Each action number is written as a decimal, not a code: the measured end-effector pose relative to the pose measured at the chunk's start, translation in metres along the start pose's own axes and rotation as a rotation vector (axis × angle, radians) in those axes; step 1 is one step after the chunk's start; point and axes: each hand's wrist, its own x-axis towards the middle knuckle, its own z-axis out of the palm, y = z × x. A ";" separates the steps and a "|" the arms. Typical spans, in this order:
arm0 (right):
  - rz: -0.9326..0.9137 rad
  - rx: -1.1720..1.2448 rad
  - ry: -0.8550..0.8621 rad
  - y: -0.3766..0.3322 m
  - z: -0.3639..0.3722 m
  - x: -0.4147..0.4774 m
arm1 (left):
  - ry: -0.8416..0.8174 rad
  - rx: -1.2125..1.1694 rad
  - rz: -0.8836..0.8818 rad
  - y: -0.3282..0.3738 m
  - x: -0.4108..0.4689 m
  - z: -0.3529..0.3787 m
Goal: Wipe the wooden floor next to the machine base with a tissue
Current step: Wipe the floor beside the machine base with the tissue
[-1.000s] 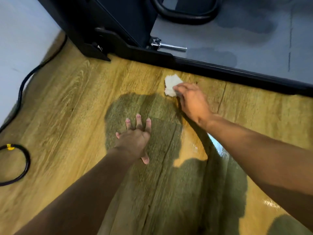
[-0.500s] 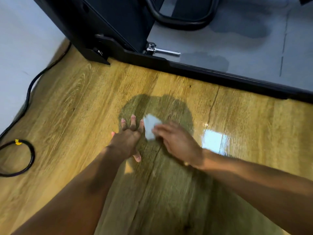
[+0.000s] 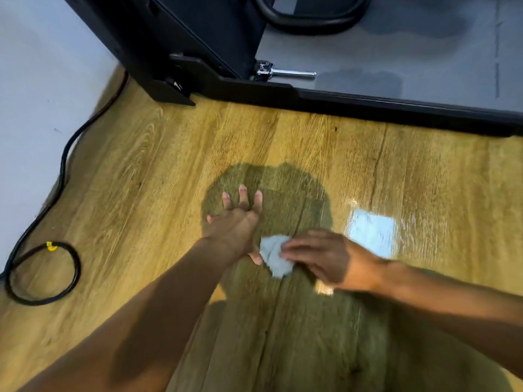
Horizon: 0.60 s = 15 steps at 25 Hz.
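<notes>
A crumpled white tissue (image 3: 274, 256) lies pressed flat on the wooden floor (image 3: 147, 165), held down by the fingers of my right hand (image 3: 325, 257). It sits just right of my left hand's thumb. My left hand (image 3: 237, 222) rests palm down on the floor with its fingers spread, holding nothing. The black machine base (image 3: 368, 104) runs across the top of the view, well beyond both hands. My shadow darkens the boards around my hands.
A black cable (image 3: 42, 274) runs along the white wall (image 3: 36, 94) on the left and coils on the floor. A chrome pin (image 3: 285, 72) sticks out near the machine's corner. A grey mat (image 3: 396, 52) lies behind the base. A bright glare patch (image 3: 372, 234) shines right of my hands.
My right hand has dragged the tissue from near the machine base back toward me, across the boards, until it lies beside my left thumb. My left hand stays planted.
</notes>
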 end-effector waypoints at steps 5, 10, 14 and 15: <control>0.268 -0.061 0.179 -0.016 0.016 0.008 | -0.041 -0.005 0.102 -0.018 0.004 -0.005; -0.162 -0.195 -0.252 -0.058 0.027 -0.001 | -0.008 0.142 0.158 -0.082 -0.006 -0.006; 0.330 -0.248 0.066 -0.023 0.012 0.054 | 0.033 0.088 0.043 -0.113 0.000 0.001; 0.281 -0.285 0.049 -0.033 0.024 0.055 | 0.041 0.087 0.042 -0.116 0.005 0.001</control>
